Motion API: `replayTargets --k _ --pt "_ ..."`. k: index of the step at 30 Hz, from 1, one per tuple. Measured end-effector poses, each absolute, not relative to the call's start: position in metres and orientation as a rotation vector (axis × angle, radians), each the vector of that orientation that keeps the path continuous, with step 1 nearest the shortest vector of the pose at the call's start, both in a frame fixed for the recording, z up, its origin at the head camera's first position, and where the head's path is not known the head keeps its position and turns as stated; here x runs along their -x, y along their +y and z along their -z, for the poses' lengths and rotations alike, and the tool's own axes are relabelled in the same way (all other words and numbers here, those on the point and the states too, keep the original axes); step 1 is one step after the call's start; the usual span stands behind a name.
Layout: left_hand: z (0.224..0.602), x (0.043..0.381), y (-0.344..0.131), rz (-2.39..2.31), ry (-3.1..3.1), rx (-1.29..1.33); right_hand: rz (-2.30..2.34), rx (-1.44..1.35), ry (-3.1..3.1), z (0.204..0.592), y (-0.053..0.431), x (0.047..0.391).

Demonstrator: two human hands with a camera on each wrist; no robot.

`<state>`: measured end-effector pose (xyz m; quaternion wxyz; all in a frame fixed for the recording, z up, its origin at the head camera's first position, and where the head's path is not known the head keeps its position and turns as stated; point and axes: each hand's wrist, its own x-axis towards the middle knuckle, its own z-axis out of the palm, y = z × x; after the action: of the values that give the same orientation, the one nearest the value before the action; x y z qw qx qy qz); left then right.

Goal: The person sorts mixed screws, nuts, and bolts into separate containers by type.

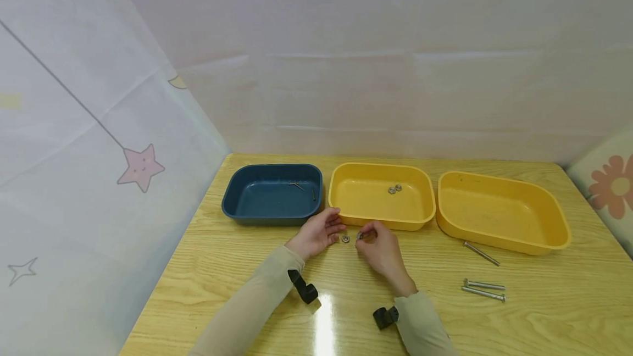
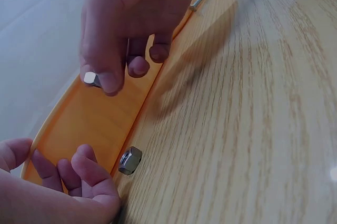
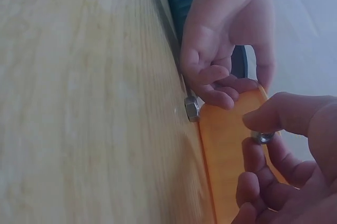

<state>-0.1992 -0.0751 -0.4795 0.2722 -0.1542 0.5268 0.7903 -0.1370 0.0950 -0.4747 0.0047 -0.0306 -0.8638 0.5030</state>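
My left hand (image 1: pixel 318 233) is at the front left corner of the middle yellow tray (image 1: pixel 381 220). Its thumb and forefinger pinch the tray's rim, while the other fingers curl loosely in front of the wall. A metal hex nut (image 2: pixel 130 161) stands on the table close by those fingers, against the tray's front side. With thumb and forefinger, my right hand (image 1: pixel 383 251) holds another hex nut (image 3: pixel 263 137) just in front of the same tray, above the table. Two more nuts (image 1: pixel 392 190) lie inside this tray.
Left of the middle tray stands a dark blue tray (image 1: pixel 272 221) with several small screws (image 1: pixel 296 185) in it. A second yellow tray (image 1: pixel 499 239) is on the right. Three long bolts (image 1: pixel 482 254) lie on the wooden table (image 1: pixel 559 301) before it.
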Motion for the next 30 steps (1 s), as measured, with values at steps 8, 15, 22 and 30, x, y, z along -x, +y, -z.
replayTargets --k 8,15,22,30 --pt "0.480 0.199 -0.075 -2.126 1.411 0.418 -1.638 0.127 -2.633 0.472 0.098 0.137" --pt "0.480 0.199 -0.075 -2.123 1.416 0.404 -1.647 0.113 -2.602 0.468 0.099 0.135" --pt "0.479 0.198 -0.075 -2.125 1.422 0.402 -1.652 0.117 -2.552 0.461 0.101 0.134" --pt "0.478 0.198 -0.075 -2.128 1.428 0.419 -1.652 0.135 -2.501 0.457 0.105 0.134"
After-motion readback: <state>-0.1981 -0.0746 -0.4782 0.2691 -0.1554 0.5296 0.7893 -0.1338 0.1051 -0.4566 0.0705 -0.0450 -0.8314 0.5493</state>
